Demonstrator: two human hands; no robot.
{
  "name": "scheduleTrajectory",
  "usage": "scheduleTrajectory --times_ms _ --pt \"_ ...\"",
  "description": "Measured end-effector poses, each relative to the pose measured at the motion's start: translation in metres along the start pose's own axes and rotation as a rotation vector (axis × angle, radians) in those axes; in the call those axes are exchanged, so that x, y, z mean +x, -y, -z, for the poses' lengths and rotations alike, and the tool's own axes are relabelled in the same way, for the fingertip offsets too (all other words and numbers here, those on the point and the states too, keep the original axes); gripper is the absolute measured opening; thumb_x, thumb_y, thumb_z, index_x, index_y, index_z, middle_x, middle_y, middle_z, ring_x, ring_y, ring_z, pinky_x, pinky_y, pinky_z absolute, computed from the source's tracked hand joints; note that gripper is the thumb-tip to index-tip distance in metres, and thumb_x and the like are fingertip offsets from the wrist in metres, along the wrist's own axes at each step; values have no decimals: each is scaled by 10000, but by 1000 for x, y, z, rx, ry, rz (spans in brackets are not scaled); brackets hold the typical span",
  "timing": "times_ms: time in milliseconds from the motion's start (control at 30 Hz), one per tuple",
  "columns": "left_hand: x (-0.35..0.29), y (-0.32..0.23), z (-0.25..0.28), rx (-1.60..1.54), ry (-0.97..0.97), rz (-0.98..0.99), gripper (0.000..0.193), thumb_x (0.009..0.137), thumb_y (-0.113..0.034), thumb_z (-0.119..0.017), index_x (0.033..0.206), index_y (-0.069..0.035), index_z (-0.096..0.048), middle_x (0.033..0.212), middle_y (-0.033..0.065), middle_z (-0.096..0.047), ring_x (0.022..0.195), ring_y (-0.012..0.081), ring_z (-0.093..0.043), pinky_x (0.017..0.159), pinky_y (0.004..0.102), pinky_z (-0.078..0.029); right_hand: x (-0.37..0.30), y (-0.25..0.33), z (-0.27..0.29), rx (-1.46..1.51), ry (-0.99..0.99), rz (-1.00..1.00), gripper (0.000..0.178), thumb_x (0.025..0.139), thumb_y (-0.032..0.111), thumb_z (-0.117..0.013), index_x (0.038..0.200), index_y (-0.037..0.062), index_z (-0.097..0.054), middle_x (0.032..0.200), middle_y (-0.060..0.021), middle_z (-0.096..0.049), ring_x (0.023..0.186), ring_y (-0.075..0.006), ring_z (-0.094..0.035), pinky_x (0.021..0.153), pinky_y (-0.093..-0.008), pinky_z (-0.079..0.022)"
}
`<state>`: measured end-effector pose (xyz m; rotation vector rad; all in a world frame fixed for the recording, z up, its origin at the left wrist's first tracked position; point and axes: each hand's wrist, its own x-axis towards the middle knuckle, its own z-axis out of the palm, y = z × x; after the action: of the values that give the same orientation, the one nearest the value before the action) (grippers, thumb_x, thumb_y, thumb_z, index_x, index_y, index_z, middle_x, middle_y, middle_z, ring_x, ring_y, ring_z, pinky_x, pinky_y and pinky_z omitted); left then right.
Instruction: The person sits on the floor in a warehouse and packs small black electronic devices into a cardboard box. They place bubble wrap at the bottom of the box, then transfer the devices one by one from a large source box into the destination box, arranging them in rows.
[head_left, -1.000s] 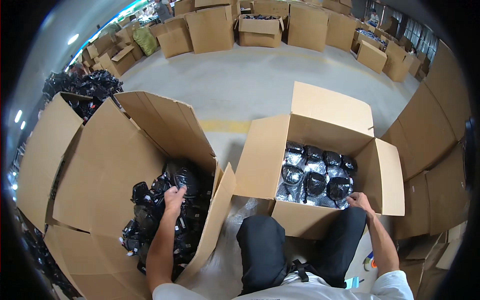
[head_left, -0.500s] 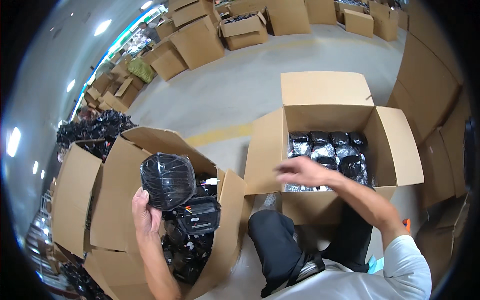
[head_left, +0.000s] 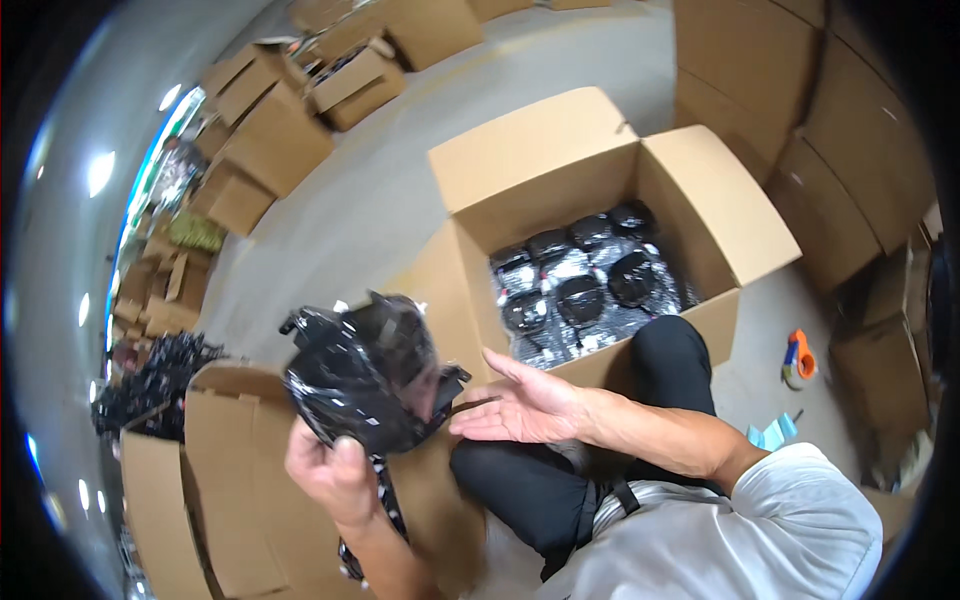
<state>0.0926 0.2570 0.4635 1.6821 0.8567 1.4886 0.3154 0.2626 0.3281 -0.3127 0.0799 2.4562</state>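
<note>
My left hand grips the lower edge of a black plastic housing in clear film, raised and tilted, blurred by motion. Beside it, my right hand is open, palm turned up and fingers stretched toward the housing; whether the fingertips touch it I cannot tell. Ahead and to the right stands an open cardboard box, where several film-wrapped black housings sit in rows over bubble wrap. Below my left hand, another open carton is partly hidden by my arm and the housing.
An orange tape dispenser and a light blue cloth-like piece lie on the floor at the right. Stacked cartons form a wall there. More cartons stand far left, with a heap of black plastic nearer.
The housing has moved right and tilted in my left hand. My right hand has come down and left from over the right box, palm now up. The view has turned.
</note>
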Motion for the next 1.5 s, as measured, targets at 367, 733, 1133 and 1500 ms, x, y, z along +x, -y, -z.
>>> scheduleTrajectory --times_ms 367,733,1133,1500 --pt "11 54 -120 -487 0 184 466 973 -226 -603 1335 59 -533 1310 182 -612 1178 296 -613 1035 473 -502 -63 72 18 -94 -27 631 254 950 105 -705 1166 -17 -645 1123 -100 -718 984 -166 -709 938 -334 -596" --pt "33 131 -169 -870 -179 514 541 967 -236 -680 1416 4 -497 1414 143 -556 1277 264 -549 1126 457 -431 -173 159 19 -607 -371 998 457 925 154 -709 1312 -32 -556 1192 -119 -703 1069 -190 -692 950 -349 -561" --pt "30 149 -158 -634 -279 582 133 988 -119 -609 1056 -5 -621 1095 107 -691 993 176 -660 966 376 -519 -180 273 216 -1900 -1551 175 495 821 300 -750 1106 -86 -628 1099 -268 -670 1054 -397 -655 931 -439 -522" --pt "26 142 -136 -626 -292 558 131 976 -113 -629 1049 -5 -624 1078 102 -706 983 163 -668 950 360 -527 -135 263 244 -2078 -1726 39 625 872 327 -760 1265 -113 -551 988 -276 -728 992 -419 -715 870 -470 -580"
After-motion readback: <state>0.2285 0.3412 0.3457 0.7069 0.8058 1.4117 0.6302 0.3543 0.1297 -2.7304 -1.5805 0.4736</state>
